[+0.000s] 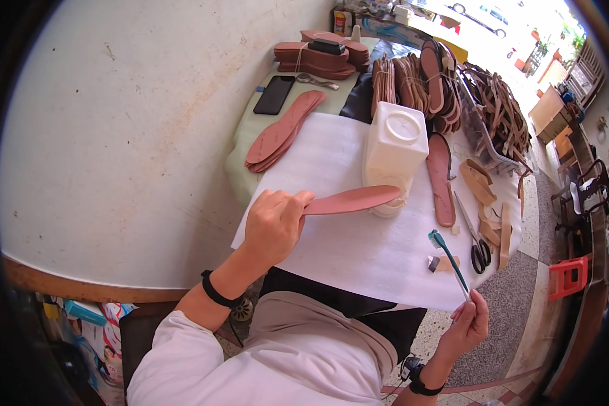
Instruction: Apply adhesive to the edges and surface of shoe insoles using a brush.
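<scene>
Two hands in view, both gripping. Left hand pinches one end of a pink sole, thumb and fingers closed on it; sole is raised over the white-covered counter, blade pointing right. Far tip overlaps the lower part of the white jug; can't tell if they touch. Jug is upside down, neck low.

Right hand holds a teal toothbrush by the handle end, fingers closed, bristle head up, near the counter's right front edge.

Right of jug: lone sole lying flat, then scissors with black handles, tan strips beside them. Left of jug: sole stack, phone just beyond. Back right: clear bin full of brown straps.
</scene>
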Tool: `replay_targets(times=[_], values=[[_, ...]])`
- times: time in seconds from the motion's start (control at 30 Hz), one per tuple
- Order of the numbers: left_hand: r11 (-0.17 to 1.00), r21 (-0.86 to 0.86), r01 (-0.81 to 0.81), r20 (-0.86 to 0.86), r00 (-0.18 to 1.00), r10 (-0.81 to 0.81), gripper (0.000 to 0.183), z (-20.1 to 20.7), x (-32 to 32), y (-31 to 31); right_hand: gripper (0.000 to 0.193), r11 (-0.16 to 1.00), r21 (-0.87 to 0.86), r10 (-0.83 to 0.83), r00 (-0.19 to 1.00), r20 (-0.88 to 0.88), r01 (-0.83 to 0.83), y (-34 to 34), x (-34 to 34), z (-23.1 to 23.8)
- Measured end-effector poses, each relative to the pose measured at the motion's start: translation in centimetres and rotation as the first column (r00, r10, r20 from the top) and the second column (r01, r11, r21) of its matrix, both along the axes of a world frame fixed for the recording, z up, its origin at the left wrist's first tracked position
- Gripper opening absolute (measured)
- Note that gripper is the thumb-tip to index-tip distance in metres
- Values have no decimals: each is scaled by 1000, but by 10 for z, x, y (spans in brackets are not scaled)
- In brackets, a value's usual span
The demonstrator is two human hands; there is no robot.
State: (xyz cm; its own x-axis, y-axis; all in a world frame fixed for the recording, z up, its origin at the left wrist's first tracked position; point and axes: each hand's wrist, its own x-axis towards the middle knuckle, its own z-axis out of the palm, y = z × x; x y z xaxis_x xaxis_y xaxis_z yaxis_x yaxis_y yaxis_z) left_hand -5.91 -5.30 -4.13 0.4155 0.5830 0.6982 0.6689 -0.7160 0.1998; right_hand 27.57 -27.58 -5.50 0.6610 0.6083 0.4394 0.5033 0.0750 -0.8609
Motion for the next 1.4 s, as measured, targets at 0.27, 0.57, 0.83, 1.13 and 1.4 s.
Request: replay_targets(times=[0.27,0.57,0.83,1.13,1.4], values=[[993,-111,38,-111,993,-50,66,-7,-6,-5,21,998,-44,-44,999,-17,43,-1,1,-7],[905,-388,175,22,983,-181,83,46,-20,-5,20,999,-45,-17,1000,-18,16,4,-2,-1],[734,-673,91,155,988,20,69,14,8,14,20,996,-83,-14,997,79,21,24,-6,41],[542,-832,117,127,992,-19,72,42,14,25,16,985,-165,79,988,131,-57,70,-15,75],[612,-773,169,98,984,-148,61,66,-5,4,13,969,-174,228,904,363,-175,102,-13,81]])
